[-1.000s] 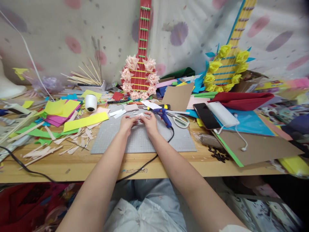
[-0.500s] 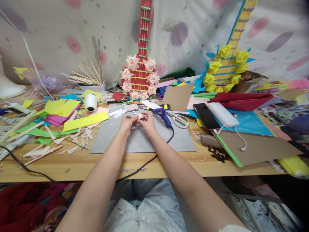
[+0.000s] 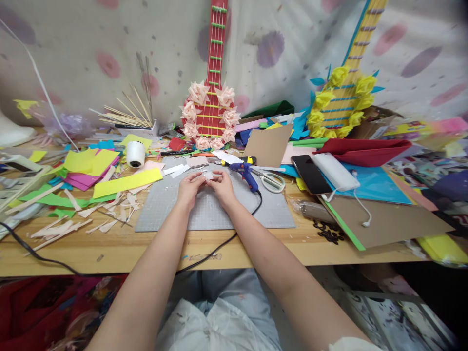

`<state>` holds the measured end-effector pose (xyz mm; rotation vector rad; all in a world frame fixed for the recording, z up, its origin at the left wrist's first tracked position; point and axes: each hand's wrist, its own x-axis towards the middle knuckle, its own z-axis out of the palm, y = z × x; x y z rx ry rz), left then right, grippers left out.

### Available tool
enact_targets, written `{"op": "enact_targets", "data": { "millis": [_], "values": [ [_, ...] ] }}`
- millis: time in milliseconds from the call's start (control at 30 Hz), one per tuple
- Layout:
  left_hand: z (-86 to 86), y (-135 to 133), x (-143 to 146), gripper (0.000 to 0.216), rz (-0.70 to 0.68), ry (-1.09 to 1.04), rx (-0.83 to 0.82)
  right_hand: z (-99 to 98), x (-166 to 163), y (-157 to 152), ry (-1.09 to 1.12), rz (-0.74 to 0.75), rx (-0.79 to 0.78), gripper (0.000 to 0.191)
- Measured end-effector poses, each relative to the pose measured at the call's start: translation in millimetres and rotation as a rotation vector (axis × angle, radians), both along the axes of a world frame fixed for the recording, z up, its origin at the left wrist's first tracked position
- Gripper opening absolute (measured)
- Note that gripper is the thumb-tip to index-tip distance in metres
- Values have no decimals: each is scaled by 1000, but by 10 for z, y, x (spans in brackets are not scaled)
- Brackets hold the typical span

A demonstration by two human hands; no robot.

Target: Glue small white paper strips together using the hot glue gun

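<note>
Over the gray cutting mat (image 3: pixel 159 212), left hand (image 3: pixel 187 189) and right hand (image 3: pixel 224 187) reach forward together, fingertips pinched on 1 small white piece (image 3: pixel 208 175) between them. Messy wooden table (image 3: pixel 127 256), cut scraps (image 3: pixel 53 229) strewn around, spotted curtain (image 3: pixel 171 44) behind.

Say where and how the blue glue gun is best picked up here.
Probably by the handle of the blue glue gun, coming from the near side and above: it slants nearward and right, away from the barrel. Mind the black cord at its end and the scissors close on its right.
</note>
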<state>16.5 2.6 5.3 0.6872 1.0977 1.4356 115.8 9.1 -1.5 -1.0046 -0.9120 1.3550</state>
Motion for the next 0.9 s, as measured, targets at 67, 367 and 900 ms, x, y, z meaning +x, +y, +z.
{"op": "enact_targets", "data": {
  "millis": [67,367,900],
  "values": [
    [-1,2,5,30,23,-3,2,-7,12,11,-52,-21,43,38],
    [54,-4,25,35,89,46,-52,14,56,0,-179,-81,197,31],
    [117,5,11,46,-1,-37,-93,14,30,-3,-91,-60,138,31]
  ]
}}
